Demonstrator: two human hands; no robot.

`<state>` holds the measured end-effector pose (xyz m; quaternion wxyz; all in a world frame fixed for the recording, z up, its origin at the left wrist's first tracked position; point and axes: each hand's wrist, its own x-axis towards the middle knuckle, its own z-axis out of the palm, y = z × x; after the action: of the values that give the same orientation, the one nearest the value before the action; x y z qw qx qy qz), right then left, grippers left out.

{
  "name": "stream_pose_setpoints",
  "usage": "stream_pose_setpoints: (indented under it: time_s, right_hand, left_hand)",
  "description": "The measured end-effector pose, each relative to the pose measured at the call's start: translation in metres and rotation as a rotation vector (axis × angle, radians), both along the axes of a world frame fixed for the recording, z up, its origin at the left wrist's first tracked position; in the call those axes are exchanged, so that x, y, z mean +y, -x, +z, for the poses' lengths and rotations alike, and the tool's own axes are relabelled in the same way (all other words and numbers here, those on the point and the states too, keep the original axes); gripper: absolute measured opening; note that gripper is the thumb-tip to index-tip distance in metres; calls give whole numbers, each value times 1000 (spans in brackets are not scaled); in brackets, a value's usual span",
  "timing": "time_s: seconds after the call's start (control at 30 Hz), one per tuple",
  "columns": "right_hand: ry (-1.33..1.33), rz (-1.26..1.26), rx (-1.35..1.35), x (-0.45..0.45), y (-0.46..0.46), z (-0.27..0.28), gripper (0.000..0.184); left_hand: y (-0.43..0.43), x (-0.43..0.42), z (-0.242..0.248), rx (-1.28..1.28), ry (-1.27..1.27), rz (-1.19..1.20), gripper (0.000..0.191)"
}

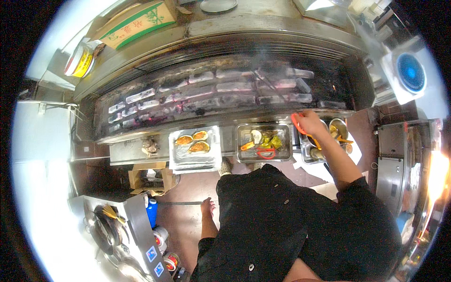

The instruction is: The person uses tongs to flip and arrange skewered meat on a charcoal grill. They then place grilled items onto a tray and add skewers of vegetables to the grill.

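Note:
My right hand [310, 122] grips red-handled tongs [297, 123], whose dark metal arms appear to reach across the rows of charcoal [235, 86] in a long grill trough. Down by my left side hangs my left hand [208, 208], with its fingers loosely bent and nothing visible in it. Three topped oysters in the shell [199, 147] rest on a foil-lined tray [174, 165] at the grill's front edge. Beside it, a metal tray [243, 157] holds a pale shell [256, 136], yellow-green pieces [270, 141] and a tool with red loop handles [266, 153].
Metal containers [338, 128] with yellow-handled utensils stand at right. Behind the grill are a cardboard box [137, 24] and a white tub [80, 61]. An open carton [151, 179] sits below the ledge. Pans [104, 229] lie on a steel counter at lower left.

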<state>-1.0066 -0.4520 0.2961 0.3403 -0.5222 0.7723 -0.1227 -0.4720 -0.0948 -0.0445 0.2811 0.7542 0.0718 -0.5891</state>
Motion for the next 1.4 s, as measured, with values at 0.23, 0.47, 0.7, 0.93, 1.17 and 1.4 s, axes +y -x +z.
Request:
stream_pose_setpoints:
  time_s: [0.23,0.47,0.7,0.93,1.17,1.4]
  right_hand:
    - [5,28,-43,-27,-73,-76,53]
    - [28,88,34,-7,-63,-30,69]
    - [-7,296,733,10,186,141,54]
    - [-37,850,1109,-46,320,184,50]
    - [-60,1226,1365,-128,357,136,25]
    - [-57,1112,1108,-137,391,127,16]
  left_hand:
    - [-5,-5,19,56,43,43,29]
    - [-35,23,-1,-93,152,-316,28]
    - [-47,6,-11,-36,219,-382,20]
    - [-57,-40,1,394,200,-51,17]
    - [-33,-48,31,-76,157,-111,29]
    - [-6,16,55,-160,-36,-137,29]
